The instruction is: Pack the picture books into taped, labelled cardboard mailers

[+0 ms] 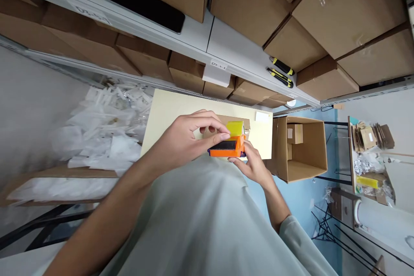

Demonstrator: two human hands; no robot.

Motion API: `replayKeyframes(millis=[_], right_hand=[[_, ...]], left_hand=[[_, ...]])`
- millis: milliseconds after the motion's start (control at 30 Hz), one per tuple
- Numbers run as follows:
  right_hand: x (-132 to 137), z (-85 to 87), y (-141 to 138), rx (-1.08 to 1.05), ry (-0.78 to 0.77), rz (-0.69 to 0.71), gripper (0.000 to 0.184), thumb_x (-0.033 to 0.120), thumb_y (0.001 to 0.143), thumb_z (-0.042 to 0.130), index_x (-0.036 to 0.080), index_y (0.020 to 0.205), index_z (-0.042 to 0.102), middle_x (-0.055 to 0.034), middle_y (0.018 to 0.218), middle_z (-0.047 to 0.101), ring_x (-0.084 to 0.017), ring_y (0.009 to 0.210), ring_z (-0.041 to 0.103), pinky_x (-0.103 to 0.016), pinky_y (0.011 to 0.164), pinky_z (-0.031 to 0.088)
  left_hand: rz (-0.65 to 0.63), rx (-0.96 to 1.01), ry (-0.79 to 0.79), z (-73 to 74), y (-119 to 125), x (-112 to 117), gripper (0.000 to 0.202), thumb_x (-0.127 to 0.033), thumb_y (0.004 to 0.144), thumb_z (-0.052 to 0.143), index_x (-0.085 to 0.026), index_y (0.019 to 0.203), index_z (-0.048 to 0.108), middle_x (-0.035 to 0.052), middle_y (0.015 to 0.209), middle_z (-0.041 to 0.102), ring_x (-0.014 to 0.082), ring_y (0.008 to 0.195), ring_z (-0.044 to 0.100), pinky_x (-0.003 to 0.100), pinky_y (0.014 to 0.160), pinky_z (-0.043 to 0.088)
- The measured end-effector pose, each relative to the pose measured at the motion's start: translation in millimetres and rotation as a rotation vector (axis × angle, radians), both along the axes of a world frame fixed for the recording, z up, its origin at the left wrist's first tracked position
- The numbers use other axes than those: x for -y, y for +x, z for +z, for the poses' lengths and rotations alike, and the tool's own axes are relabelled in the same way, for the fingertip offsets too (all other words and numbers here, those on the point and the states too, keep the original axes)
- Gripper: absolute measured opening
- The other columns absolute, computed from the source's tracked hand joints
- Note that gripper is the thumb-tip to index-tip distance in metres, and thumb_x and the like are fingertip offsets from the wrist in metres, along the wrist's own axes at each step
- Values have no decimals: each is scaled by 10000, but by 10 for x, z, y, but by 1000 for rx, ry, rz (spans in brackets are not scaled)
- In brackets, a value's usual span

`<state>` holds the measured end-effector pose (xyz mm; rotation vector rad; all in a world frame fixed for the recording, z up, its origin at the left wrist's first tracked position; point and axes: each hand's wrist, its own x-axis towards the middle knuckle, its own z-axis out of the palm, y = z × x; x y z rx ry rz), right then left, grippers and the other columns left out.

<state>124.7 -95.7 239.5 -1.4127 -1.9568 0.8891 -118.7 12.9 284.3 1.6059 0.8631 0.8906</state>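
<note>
My right hand (255, 163) is wrapped round the right end of an orange tape dispenser (223, 153) with a dark panel on its near side. A yellow roll of tape (235, 128) sits in the dispenser's far part. From the left, my left hand (202, 136) reaches over it, thumb and forefinger pinched together at the tape's left edge. The tape's loose end is too small to make out between those fingertips. Behind the dispenser lies a flat brown cardboard piece (223, 119), partly hidden, on the pale yellow table (161, 116).
An open cardboard box (307, 168) stands right of the table. Clear plastic wrapping (106, 120) is heaped to the left. Above run shelves (233, 39) of cartons, holding a black phone-like slab (142, 2) and two box cutters (281, 71). A small white paper (261, 116) lies on the table.
</note>
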Motion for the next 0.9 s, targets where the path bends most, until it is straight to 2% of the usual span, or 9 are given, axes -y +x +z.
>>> replayKeyframes(millis=[133, 233, 333, 433, 500, 567, 667, 767, 900], right_hand=[[7, 0, 112, -42, -109, -34, 378, 594, 1083, 640, 248, 1227, 684, -117, 1201, 763, -286, 1172, 699, -440, 1062, 582], [19, 22, 188, -88, -207, -24, 427, 659, 1066, 623, 264, 1212, 696, -114, 1210, 756, -298, 1166, 701, -441, 1043, 586], [78, 24, 327, -91, -293, 31, 395, 643, 1056, 648, 259, 1128, 705, -108, 1123, 749, -293, 1057, 698, -430, 962, 589], [144, -14, 588, -22, -390, 39, 389, 636, 1032, 687, 248, 1056, 704, -84, 981, 728, -270, 910, 665, -403, 864, 578], [122, -36, 808, 24, -483, 40, 398, 643, 1025, 689, 248, 1064, 705, -59, 929, 724, -252, 843, 648, -378, 805, 567], [-2, -37, 1024, 43, -612, 85, 404, 640, 1041, 662, 244, 1106, 706, -42, 934, 737, -239, 834, 659, -353, 774, 559], [-382, -23, 1272, 41, -795, 205, 431, 642, 1047, 646, 218, 1089, 705, -40, 965, 757, -218, 839, 681, -330, 757, 554], [-861, -58, 1388, 31, -955, 317, 499, 679, 979, 725, 183, 1035, 702, -53, 941, 770, -191, 789, 685, -311, 712, 561], [-1374, -214, 1382, 33, -1167, 429, 546, 694, 898, 816, 167, 998, 712, -60, 903, 797, -187, 793, 732, -307, 731, 611]], left_hand=[[128, 21, 63, 20, 158, 140, 194, -392, 989, 734, -308, 851, 842, 32, 864, 776, 224, 882, 688, 379, 858, 611], [229, 42, 28, 62, 273, 267, 145, -421, 961, 770, -378, 863, 868, 16, 855, 768, 241, 844, 697, 405, 820, 631], [331, 41, 23, 129, 343, 340, 97, -391, 931, 818, -408, 859, 880, -3, 853, 769, 222, 778, 702, 399, 769, 636], [575, 85, 72, 92, 362, 305, 102, -266, 889, 857, -352, 839, 878, -20, 824, 764, 176, 756, 697, 348, 736, 607], [764, 149, 19, -84, 370, 245, 73, -199, 838, 867, -271, 836, 868, -10, 812, 755, 158, 783, 694, 316, 739, 589], [883, 230, -146, -387, 395, 203, 71, -213, 792, 882, -198, 854, 853, 9, 806, 746, 133, 752, 664, 294, 724, 574], [993, 368, -489, -942, 472, 228, 262, -329, 716, 945, -162, 879, 824, 17, 801, 739, 98, 674, 609, 269, 676, 550], [1090, 389, -676, -1395, 553, 323, 318, -382, 706, 969, -179, 875, 792, -4, 781, 720, 94, 673, 605, 260, 674, 547], [1205, 403, -779, -1715, 584, 388, 267, -324, 743, 955, -169, 885, 790, -24, 757, 715, 78, 660, 575, 250, 656, 520]])
